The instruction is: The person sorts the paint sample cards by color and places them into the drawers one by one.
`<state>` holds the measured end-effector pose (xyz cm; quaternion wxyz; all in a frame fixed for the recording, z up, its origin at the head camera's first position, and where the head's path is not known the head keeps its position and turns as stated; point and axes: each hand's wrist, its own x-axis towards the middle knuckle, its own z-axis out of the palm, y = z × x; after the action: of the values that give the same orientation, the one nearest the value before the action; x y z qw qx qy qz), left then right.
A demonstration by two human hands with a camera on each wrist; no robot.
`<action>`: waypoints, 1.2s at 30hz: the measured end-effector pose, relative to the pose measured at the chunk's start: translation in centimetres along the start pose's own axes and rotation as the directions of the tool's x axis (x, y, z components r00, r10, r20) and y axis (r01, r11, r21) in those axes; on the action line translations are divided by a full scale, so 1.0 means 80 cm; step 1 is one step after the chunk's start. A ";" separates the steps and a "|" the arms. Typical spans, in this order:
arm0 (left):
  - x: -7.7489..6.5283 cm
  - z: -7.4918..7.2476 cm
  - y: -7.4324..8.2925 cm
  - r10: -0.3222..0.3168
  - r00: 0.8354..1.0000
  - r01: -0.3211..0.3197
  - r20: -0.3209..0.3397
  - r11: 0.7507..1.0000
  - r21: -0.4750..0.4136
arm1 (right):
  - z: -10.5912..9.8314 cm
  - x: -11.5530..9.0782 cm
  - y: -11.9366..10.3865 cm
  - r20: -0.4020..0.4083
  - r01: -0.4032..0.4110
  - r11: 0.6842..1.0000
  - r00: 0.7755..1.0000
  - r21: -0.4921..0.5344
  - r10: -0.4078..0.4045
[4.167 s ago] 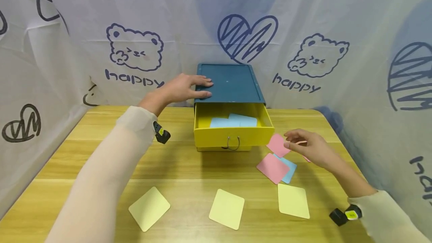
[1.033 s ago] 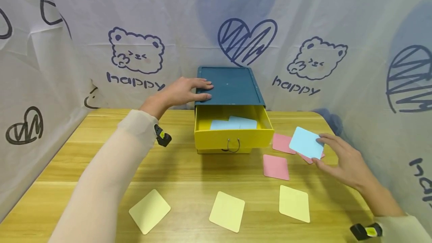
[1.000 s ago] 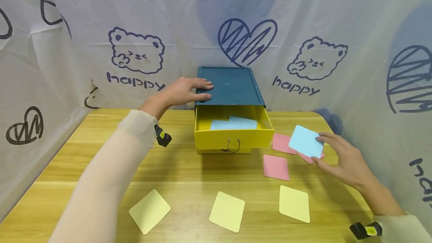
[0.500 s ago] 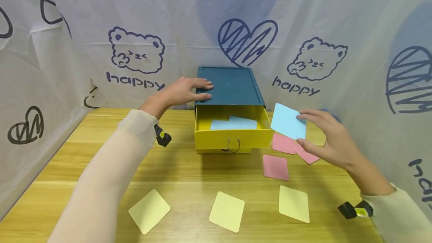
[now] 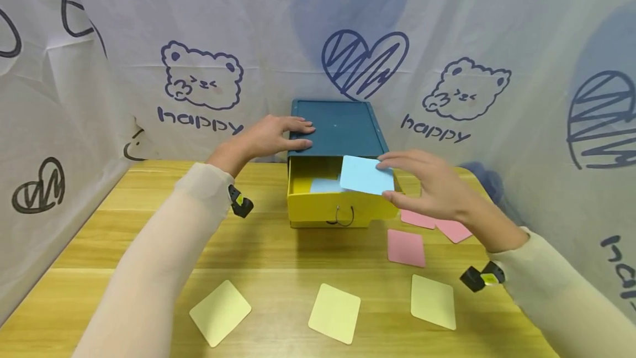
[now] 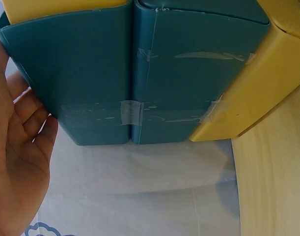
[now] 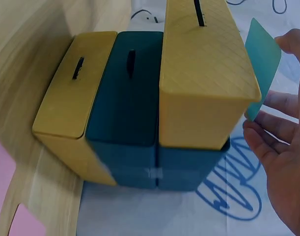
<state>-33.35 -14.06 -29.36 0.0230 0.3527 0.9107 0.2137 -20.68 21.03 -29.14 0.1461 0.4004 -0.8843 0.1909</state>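
Observation:
My right hand [image 5: 432,187] pinches a light-blue square card [image 5: 365,174] by its right edge, thumb below and fingers above. The card is over the right part of a pulled-out yellow drawer [image 5: 318,207]. Inside that drawer lie light-blue cards [image 5: 324,185], partly hidden by the held one. My left hand [image 5: 270,134] rests on the left of the drawer cabinet's dark-teal top [image 5: 343,126], fingers extended. In the right wrist view the held card [image 7: 263,59] overlaps the yellow drawer's side edge; a teal drawer [image 7: 125,98] and another yellow drawer [image 7: 76,83] sit pushed in below.
Three pink cards lie right of the cabinet, one pink card [image 5: 406,247] nearest the front. Along the front of the wooden table [image 5: 278,291] are three pale-yellow cards, including a middle yellow card [image 5: 334,314]. A printed white cloth [image 5: 278,26] hangs close behind the cabinet.
My right hand has picked up the light-blue card from among the pink cards and carried it left, over the open drawer. The left hand stays on the cabinet top.

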 end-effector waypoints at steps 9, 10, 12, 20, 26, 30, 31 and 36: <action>-0.001 0.002 0.003 0.014 1.000 -0.014 -0.008 1.000 0.005 | 0.017 0.039 -0.014 0.097 0.003 1.000 0.995 -0.017 -0.002; -0.001 0.003 0.004 0.017 1.000 -0.017 -0.009 1.000 0.006 | 0.018 0.042 -0.015 0.103 0.006 1.000 0.995 -0.018 -0.004; 0.000 0.003 0.005 0.022 1.000 -0.022 -0.010 1.000 0.008 | 0.020 0.048 -0.017 0.112 0.013 1.000 0.994 -0.023 -0.010; 0.001 0.004 0.008 0.021 1.000 -0.021 -0.014 1.000 0.014 | 0.031 0.065 -0.020 0.030 0.121 0.990 0.992 -0.076 -0.120; 0.001 0.004 0.007 0.010 1.000 -0.009 -0.012 1.000 0.009 | 0.036 0.065 -0.021 -0.063 0.178 0.980 0.981 -0.086 -0.183; 0.001 0.003 0.005 0.002 1.000 -0.002 -0.010 1.000 0.001 | 0.034 0.059 -0.027 -0.138 0.204 0.975 0.967 -0.084 -0.214; 0.001 0.002 0.004 0.002 1.000 -0.002 -0.009 1.000 -0.001 | 0.033 0.057 -0.029 -0.153 0.205 0.976 0.965 -0.079 -0.215; 0.000 -0.001 0.003 0.000 1.000 0.000 -0.001 1.000 -0.008 | 0.030 0.046 -0.040 -0.211 0.203 0.979 0.956 -0.034 -0.205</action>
<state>-33.18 -13.93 -29.22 0.0240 0.3523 0.9099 0.2176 -20.81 15.60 -29.08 0.2614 0.4658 -0.8185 0.2114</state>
